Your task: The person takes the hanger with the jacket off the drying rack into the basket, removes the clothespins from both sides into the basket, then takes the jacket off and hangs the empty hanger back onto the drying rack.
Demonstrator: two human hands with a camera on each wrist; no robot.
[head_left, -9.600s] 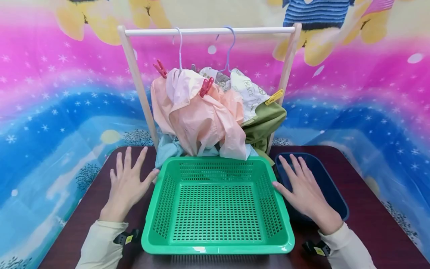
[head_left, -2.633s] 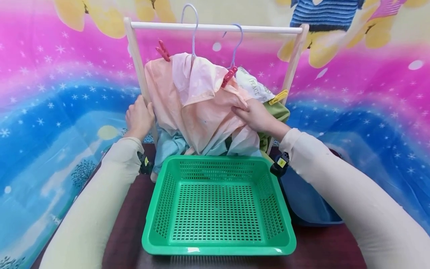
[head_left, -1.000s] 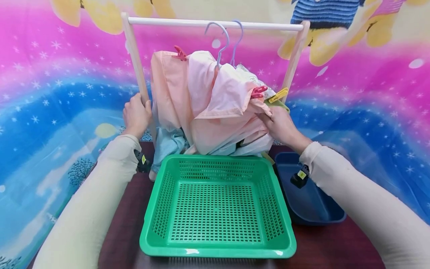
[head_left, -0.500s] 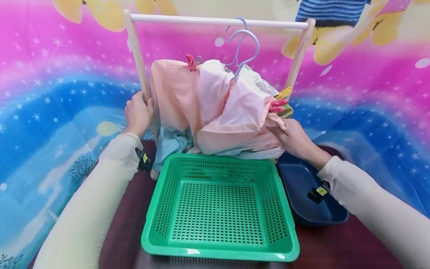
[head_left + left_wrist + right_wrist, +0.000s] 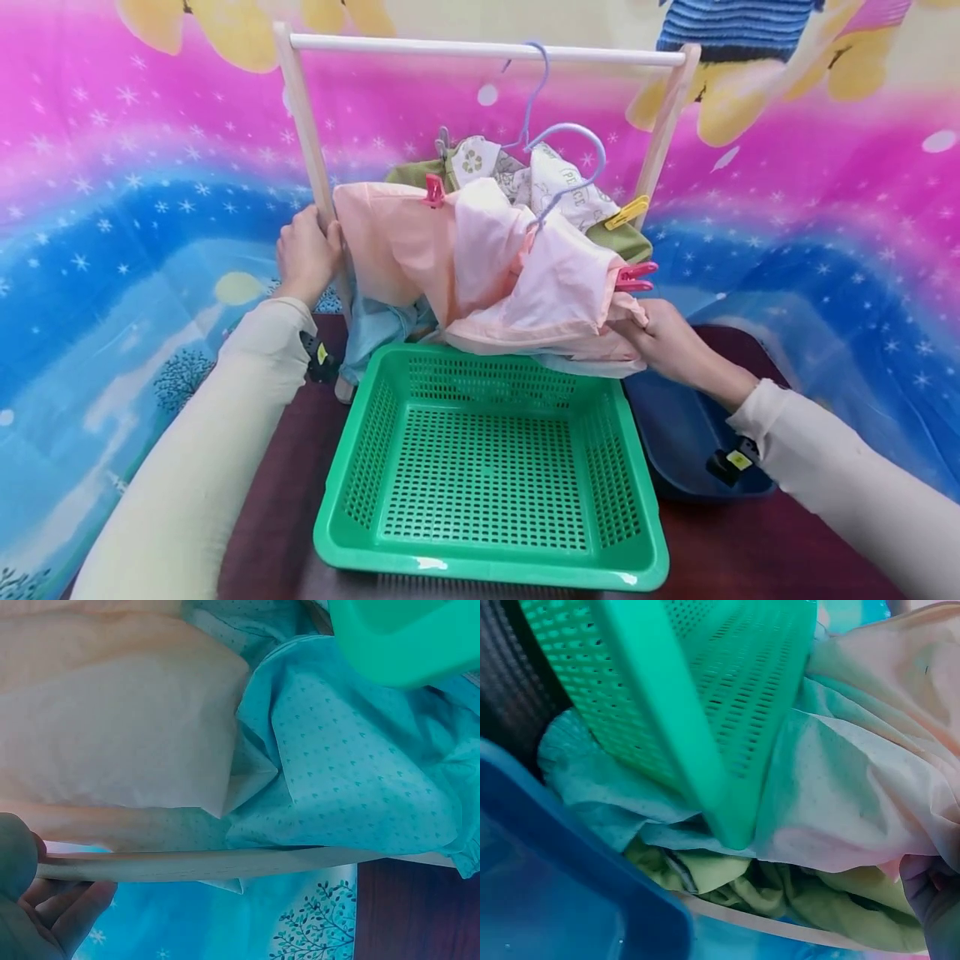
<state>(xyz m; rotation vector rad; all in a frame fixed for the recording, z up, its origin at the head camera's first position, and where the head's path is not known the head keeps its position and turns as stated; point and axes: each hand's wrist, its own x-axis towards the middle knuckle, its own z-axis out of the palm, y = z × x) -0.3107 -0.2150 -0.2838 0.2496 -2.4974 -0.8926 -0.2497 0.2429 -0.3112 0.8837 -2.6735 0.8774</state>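
My left hand grips the left post of the wooden clothes rack, its fingers curled round the wood in the left wrist view. With my right hand I pinch the right end of a pale pink garment. This garment is still on a lilac hanger, whose hook stands forward of and below the rod, off it. One red clothespin clips its left side, another red clothespin its right. Its lower edge droops over the back of the green basket.
Behind, a second hanger hooks over the rod, carrying a white printed and olive garment with a yellow clothespin. Light blue cloth lies at the rack's left foot. A dark blue bin stands right of the basket.
From open beside the basket, my left hand went to the post and my right hand took the pink garment. Its hanger came off the rod, then moved right and down towards the basket.
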